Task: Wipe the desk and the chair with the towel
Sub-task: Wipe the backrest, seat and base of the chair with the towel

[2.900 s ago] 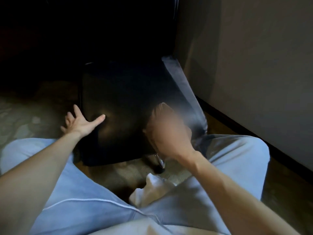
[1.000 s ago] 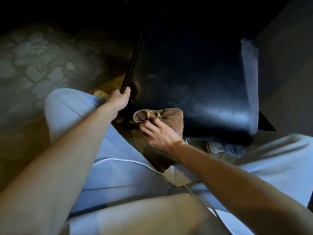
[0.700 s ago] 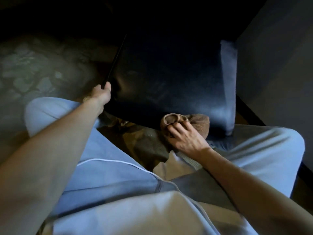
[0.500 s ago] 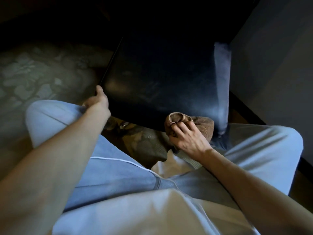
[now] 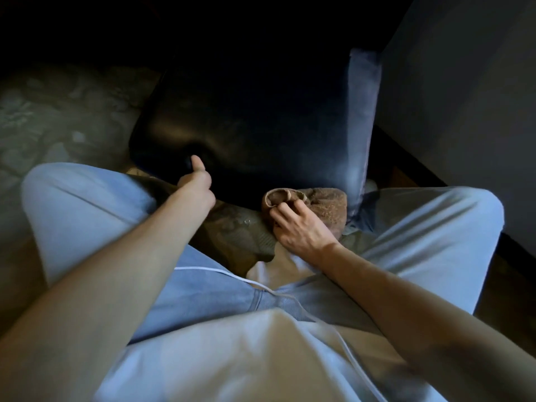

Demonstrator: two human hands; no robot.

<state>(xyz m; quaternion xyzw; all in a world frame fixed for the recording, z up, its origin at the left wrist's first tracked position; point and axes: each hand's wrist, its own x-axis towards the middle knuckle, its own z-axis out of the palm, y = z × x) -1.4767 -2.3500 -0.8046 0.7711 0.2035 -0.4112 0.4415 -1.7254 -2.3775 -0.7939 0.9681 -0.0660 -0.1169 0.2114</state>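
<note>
The black leather chair seat (image 5: pixel 261 123) fills the middle of the view, its front edge toward me. A bunched brown towel (image 5: pixel 322 204) sits against the seat's front edge near the right corner. My right hand (image 5: pixel 298 227) grips the towel with curled fingers and holds it to that edge. At the seat's front left, my left hand (image 5: pixel 197 184) holds the edge with the thumb up on the leather. Its fingers are hidden under the rim.
My knees in light blue trousers (image 5: pixel 87 204) flank the chair on both sides. A grey wall (image 5: pixel 464 97) with a dark baseboard stands close on the right. Patterned carpet (image 5: pixel 58 117) lies to the left. The space behind the chair is dark.
My left hand has slid from the seat's left corner to the right along the front edge. My right hand with the towel has stayed at the front right corner.
</note>
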